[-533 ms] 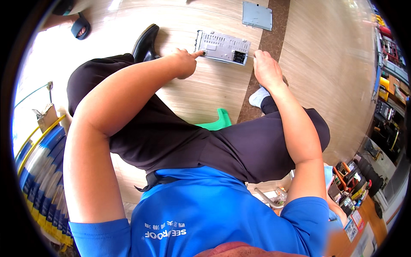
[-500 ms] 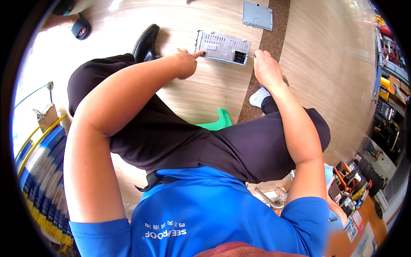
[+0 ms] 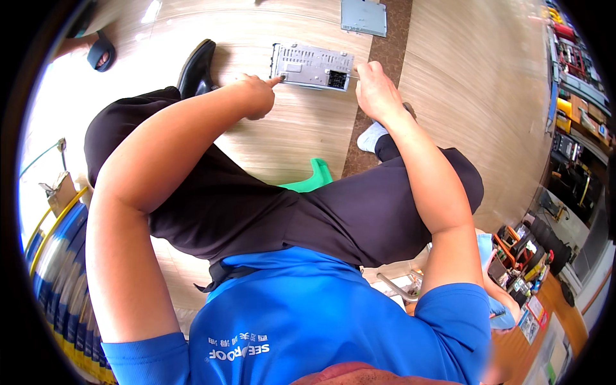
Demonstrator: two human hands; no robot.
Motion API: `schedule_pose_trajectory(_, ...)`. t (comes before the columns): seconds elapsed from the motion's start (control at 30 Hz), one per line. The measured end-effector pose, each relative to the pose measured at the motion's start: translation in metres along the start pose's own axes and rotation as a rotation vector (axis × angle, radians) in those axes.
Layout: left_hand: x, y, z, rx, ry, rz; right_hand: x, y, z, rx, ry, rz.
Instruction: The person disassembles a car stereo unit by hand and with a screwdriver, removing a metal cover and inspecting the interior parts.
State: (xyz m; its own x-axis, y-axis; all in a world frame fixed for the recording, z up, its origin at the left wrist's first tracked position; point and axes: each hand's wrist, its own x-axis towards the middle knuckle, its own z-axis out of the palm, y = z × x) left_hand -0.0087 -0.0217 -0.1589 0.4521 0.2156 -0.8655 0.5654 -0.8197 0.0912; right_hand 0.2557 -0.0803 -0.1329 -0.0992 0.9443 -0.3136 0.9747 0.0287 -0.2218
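Silver metal unit (image 3: 312,64) lay flat on the floor (image 3: 292,135), between the fingertips of the two hands on my feed, its slotted face up. On the left hand (image 3: 256,96) I had the index finger straight out and apart from the rest, its tip touching the unit's near left corner; the other fingers were curled, and I could not tell whether they held anything. On the right hand (image 3: 377,92) I had thumb and fingers together, clamped on a thin shaft (image 3: 354,77) that reached toward the unit's right edge; I could not make out whether it touched. Just left of those right fingertips I saw a black socket (image 3: 337,79) in the unit. Beyond the same fingers lay a flat silver panel (image 3: 364,17), beside a brown floor strip (image 3: 388,51). Left of the left fingers stood a black boot (image 3: 197,67). Well behind both sets of fingers, toward the body, I saw a green object (image 3: 316,176), partly hidden by the trousers (image 3: 256,205).
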Motion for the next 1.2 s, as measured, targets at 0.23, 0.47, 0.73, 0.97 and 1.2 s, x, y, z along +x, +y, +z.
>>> schedule_pose_trajectory(0.23, -0.001, 0.0, -0.006, -0.023, -0.014, 0.033, 0.0, 0.006, 0.0, 0.036, 0.071, -0.062)
schedule_pose_trajectory(0.47, -0.001, 0.0, -0.008, -0.044, -0.02, 0.023, -0.002, 0.004, 0.0, 0.04, 0.087, -0.045)
schedule_pose_trajectory(0.73, -0.001, -0.002, -0.007, -0.063, -0.016, 0.034, 0.0, 0.004, -0.011, 0.028, -0.018, -0.003)
schedule_pose_trajectory(0.97, -0.006, -0.003, -0.012, -0.07, -0.007, 0.047, 0.0, 0.011, -0.001, 0.072, 0.088, -0.085)
schedule_pose_trajectory(1.2, -0.008, -0.003, -0.012, -0.061, 0.005, 0.056, -0.001, 0.01, -0.001, 0.099, 0.111, -0.089)
